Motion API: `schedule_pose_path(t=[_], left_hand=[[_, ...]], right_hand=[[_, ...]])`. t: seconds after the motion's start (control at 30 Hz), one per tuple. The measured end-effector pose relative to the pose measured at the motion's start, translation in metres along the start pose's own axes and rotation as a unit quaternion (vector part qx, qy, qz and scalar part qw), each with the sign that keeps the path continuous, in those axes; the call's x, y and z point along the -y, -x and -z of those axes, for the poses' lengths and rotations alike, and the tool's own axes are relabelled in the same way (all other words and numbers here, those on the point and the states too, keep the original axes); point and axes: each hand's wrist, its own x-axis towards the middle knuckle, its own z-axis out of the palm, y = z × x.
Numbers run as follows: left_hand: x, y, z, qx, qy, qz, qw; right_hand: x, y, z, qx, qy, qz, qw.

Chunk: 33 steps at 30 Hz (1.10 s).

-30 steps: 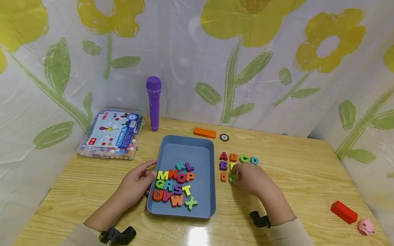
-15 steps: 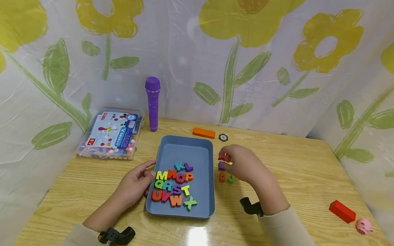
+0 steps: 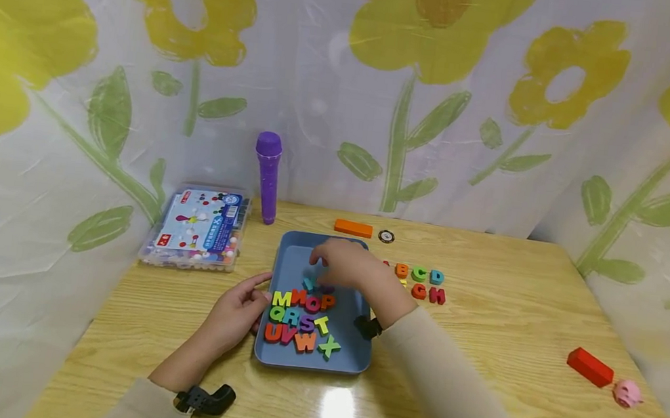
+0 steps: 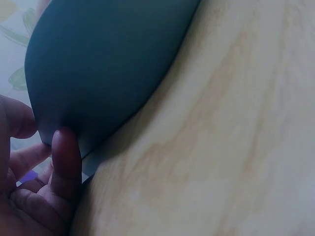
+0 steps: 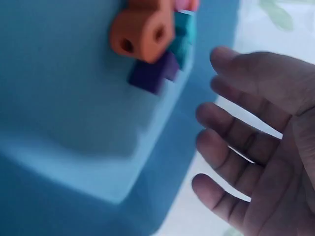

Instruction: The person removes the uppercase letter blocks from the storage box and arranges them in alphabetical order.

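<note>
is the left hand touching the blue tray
Touching. The left wrist view shows a fingertip of the left hand pressed against the outer wall of the blue tray.

Letter row on the table (image 3: 420,274): leftmost pieces hidden behind the right hand (image 3: 344,264). Teal and purple letters (image 3: 310,283) in the tray (image 3: 350,357): partly covered, unreadable. Wrist views: blurred.
</note>
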Motion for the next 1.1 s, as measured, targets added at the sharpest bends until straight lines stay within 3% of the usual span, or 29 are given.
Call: schedule_pose_path(t=[0.13, 0.47, 0.67, 0.9, 1.1], left_hand=[[-0.002, 0.0, -0.002, 0.004, -0.002, -0.003, 1.0], [-0.002, -0.002, -0.004, 0.006, -0.004, -0.009, 0.9999], [-0.001, -0.002, -0.004, 0.009, -0.001, -0.007, 0.9999], [0.0, -0.002, -0.004, 0.005, -0.011, -0.004, 0.9999], [0.001, 0.0, 0.0, 0.002, -0.019, 0.002, 0.9998]], right_hand=[[0.002, -0.006, -0.007, 0.024, 0.004, -0.02, 1.0], [-0.001, -0.005, -0.014, 0.015, 0.003, -0.028, 0.999], [-0.005, 0.004, -0.009, -0.027, -0.016, -0.011, 0.999], [-0.033, 0.048, 0.018, -0.11, -0.059, 0.012, 0.992], [-0.074, 0.1, 0.029, -0.155, -0.094, -0.031, 0.983]])
